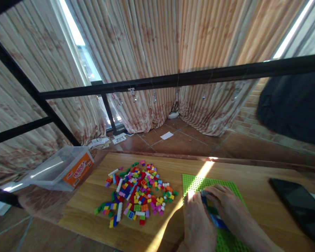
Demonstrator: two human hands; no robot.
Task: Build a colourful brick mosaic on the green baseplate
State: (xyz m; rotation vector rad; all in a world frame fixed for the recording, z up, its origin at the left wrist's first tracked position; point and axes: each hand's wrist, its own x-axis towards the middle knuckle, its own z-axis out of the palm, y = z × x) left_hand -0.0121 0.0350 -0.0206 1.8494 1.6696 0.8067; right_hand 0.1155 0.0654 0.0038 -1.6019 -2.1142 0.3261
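Observation:
A green studded baseplate (pixel 196 182) lies on the wooden table (pixel 252 182) in front of me. Both my hands rest on it, side by side. My left hand (pixel 196 220) and my right hand (pixel 228 206) have their fingers curled and pressed down on a small row of blue, yellow and dark bricks (pixel 212 210) stuck to the plate. The hands cover much of that row. To the left lies a loose pile of small bricks in many colours (pixel 139 190), apart from both hands.
A clear plastic tub with an orange label (pixel 63 169) stands at the table's far left corner. A black phone or tablet (pixel 299 206) lies at the right. Black metal bars (pixel 173 80) cross overhead, with curtains and a tiled floor behind.

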